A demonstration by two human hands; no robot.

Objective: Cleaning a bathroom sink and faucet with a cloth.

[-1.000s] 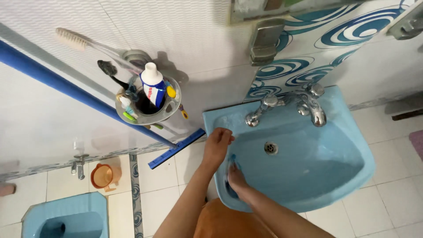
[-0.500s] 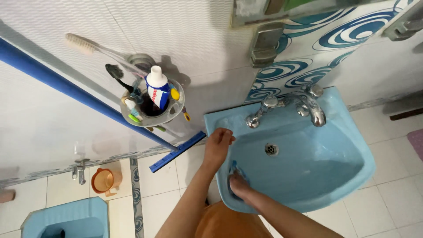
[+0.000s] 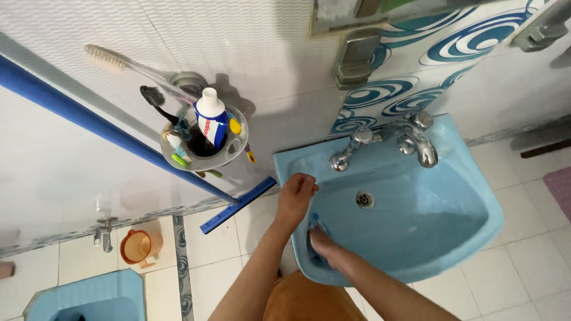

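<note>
While the blue washbasin [image 3: 464, 202] is being scrubbed along its near left inner wall, the work looks partly done at most: the bowl shows no foam or standing water that I can make out, and the far wall, the right side, the area around the drain [image 3: 364, 199] and the chrome tap [image 3: 410, 142] show no hand or scrubber on them, so by my judgement most of the surface is left. The right hand [image 3: 321, 242] reaches down inside the bowl from the front rim, fingers curled and pressed against the wall, closed over a small blue scrubber [image 3: 315, 223] whose tip peeks out above the fingers; what kind of scrubber it is I cannot tell. The forearm runs up from the lower right, wrist bent so the palm faces the wall. The left hand [image 3: 295, 196] holds nothing loose; it rests over the basin's left rim, fingers bent around the edge as a brace, arm nearly straight. A wall-mounted holder [image 3: 238, 148] with toothbrushes and a tube hangs to the left, and a blue-handled squeegee [image 3: 235, 208] leans against the tiled wall beside the basin.
</note>
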